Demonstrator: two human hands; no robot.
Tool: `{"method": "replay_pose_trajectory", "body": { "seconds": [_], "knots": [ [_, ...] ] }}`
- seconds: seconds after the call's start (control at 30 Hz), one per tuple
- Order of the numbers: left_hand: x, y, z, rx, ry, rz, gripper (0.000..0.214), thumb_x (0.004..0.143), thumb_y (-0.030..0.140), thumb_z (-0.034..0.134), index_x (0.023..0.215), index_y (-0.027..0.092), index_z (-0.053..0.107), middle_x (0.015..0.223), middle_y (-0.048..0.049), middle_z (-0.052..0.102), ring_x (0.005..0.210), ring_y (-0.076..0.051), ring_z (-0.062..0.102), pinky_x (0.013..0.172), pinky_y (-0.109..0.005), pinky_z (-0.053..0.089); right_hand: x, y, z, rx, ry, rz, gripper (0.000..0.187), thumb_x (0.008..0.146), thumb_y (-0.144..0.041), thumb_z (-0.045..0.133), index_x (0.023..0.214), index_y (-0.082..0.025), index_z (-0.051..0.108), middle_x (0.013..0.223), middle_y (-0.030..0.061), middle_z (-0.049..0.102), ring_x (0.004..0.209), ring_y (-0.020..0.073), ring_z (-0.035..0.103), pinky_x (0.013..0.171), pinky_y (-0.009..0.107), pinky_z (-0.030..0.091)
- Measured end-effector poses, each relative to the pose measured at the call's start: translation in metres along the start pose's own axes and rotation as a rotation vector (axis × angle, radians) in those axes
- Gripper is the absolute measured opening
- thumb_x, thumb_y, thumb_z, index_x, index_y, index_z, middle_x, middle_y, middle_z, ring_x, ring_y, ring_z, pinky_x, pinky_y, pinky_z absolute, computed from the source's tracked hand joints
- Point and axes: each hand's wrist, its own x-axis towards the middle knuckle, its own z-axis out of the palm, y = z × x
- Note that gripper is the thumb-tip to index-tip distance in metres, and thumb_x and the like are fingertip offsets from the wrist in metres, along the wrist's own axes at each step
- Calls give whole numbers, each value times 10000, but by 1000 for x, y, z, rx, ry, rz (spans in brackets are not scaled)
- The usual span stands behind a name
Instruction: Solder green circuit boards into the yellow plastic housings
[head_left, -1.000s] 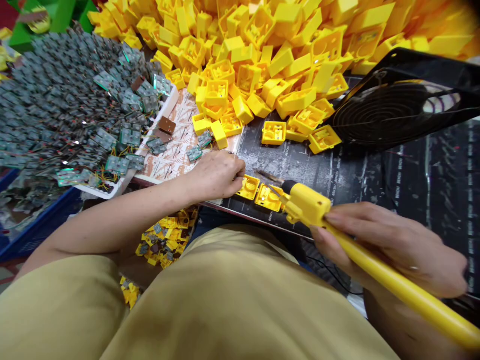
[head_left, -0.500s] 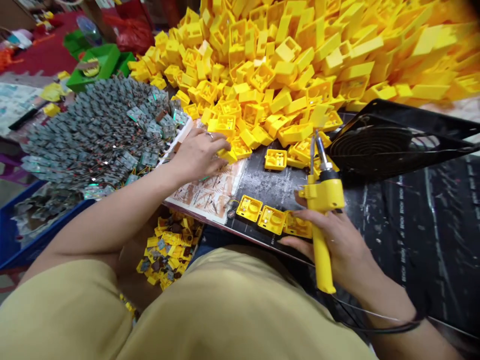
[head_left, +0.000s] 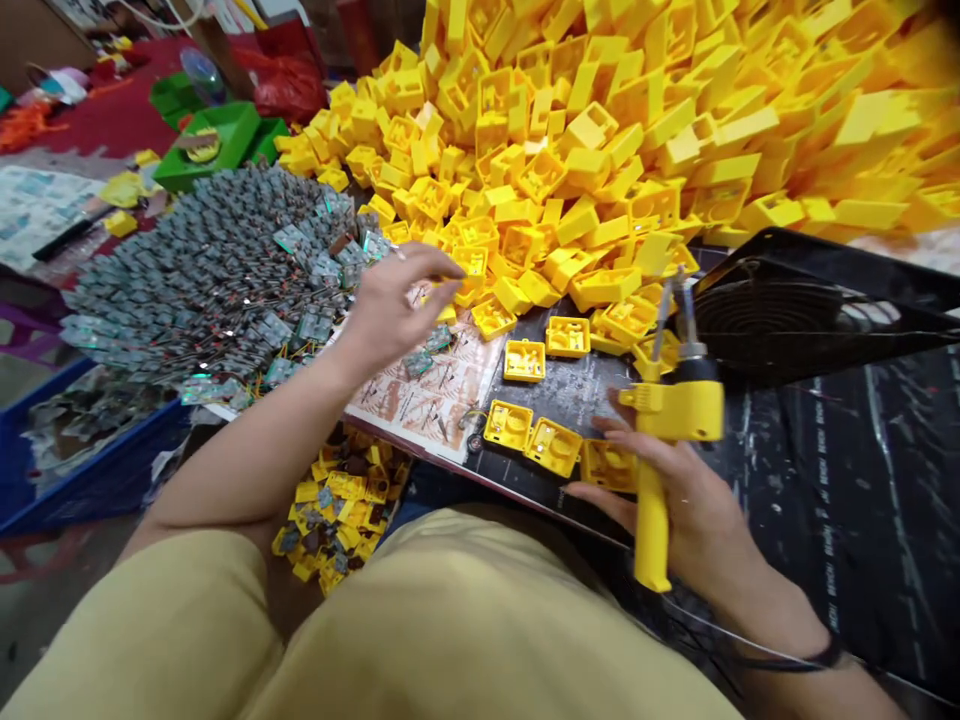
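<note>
My left hand (head_left: 394, 305) hovers at the edge of a big heap of yellow plastic housings (head_left: 600, 130), fingers loosely apart, nothing visibly in them. Under it lie small green circuit boards (head_left: 420, 362) on a printed sheet (head_left: 442, 395). My right hand (head_left: 686, 515) grips a yellow soldering gun (head_left: 664, 440) by the handle, tip pointing up and away. Its fingertips rest by the rightmost of three open housings (head_left: 553, 446) lined up at the black mat's front edge. Two loose housings (head_left: 523, 360) lie just beyond that row.
A mound of grey-green circuit boards (head_left: 202, 270) with wires fills a tray on the left, over a blue crate (head_left: 67, 480). A black fan (head_left: 787, 310) lies on the scratched black mat (head_left: 840, 480) at right. Finished yellow pieces (head_left: 341, 505) sit below the table edge. Green trays (head_left: 217, 140) stand far left.
My left hand has lifted from the pile's edge, and another loose housing now lies on the mat. The right hand turned the soldering gun upright, away from the row of housings.
</note>
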Motion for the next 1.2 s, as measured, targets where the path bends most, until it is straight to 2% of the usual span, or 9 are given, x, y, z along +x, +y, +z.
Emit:
{"method": "replay_pose_trajectory", "body": {
  "seconds": [0.07, 0.17, 0.33, 0.47, 0.57, 0.63, 0.87, 1.1, 1.2],
  "knots": [
    [-8, -14, -11, 10, -80, -104, 248, 947, 312, 487, 1045, 190, 679, 1056, -70, 721, 975, -180, 654, 913, -338, 499, 5, 2, -9, 1, 32, 0, 583, 850, -290, 712, 1347, -231, 413, 1241, 143, 626, 1123, 293, 646, 825, 422, 604],
    [-24, -22, 2, 108, -258, -142, 371, 864, 363, 622, 1186, 181, 648, 1147, -99, 696, 1054, -246, 630, 940, -403, 475, 20, 5, -16, -39, 46, -34, 504, 876, -266, 677, 1324, -217, 451, 1104, 108, 661, 1002, 254, 686, 751, 342, 603],
    [-29, -20, 37, 85, -156, -190, 314, 867, 335, 604, 1128, 180, 683, 1120, -103, 693, 1042, -260, 627, 937, -409, 457, 51, 7, -10, -51, -18, -36, 403, 899, -329, 646, 1256, -212, 502, 872, 43, 633, 752, 210, 655, 648, 326, 557],
    [-20, -33, 31, -114, -111, -213, 189, 844, 305, 589, 859, 170, 721, 934, -58, 723, 898, -203, 653, 873, -341, 488, 60, 4, -4, -38, -63, -35, 415, 914, -377, 618, 1274, -231, 474, 963, 59, 642, 786, 218, 649, 679, 337, 550],
    [-26, -40, 19, -238, -67, -235, 347, 844, 358, 590, 1119, 155, 651, 1086, -74, 709, 885, -167, 654, 834, -299, 506, 52, -1, -4, -28, -106, -51, 462, 908, -443, 613, 1288, -225, 465, 952, 62, 636, 778, 218, 639, 649, 330, 544],
    [-37, -39, 15, -184, -67, -215, 431, 850, 395, 593, 1204, 150, 596, 1130, -92, 695, 920, -183, 652, 847, -320, 501, 43, -3, -3, -24, -127, -62, 500, 900, -479, 611, 1292, -208, 460, 964, 73, 633, 813, 223, 635, 683, 338, 553],
    [-51, -20, 28, 271, -135, -189, 284, 858, 403, 617, 956, 148, 694, 1001, -128, 714, 1042, -319, 601, 937, -487, 419, 21, -3, 13, -52, -143, -79, 533, 874, -455, 658, 1307, -219, 455, 1063, 98, 647, 904, 240, 631, 873, 430, 537],
    [-61, -32, 8, -216, -102, -300, 205, 821, 337, 637, 859, 163, 737, 798, -16, 746, 725, -149, 649, 732, -265, 487, 7, -4, 10, -43, -109, -37, 519, 867, -407, 681, 1286, -203, 453, 1140, 116, 639, 959, 242, 648, 777, 362, 562],
    [-67, -30, -5, -335, -31, -295, 242, 842, 349, 614, 886, 160, 760, 810, -28, 758, 716, -138, 664, 717, -246, 511, 8, -8, 20, -63, -31, -25, 472, 868, -361, 689, 1262, -210, 478, 966, 71, 657, 787, 212, 650, 664, 330, 545]
  ]
}}
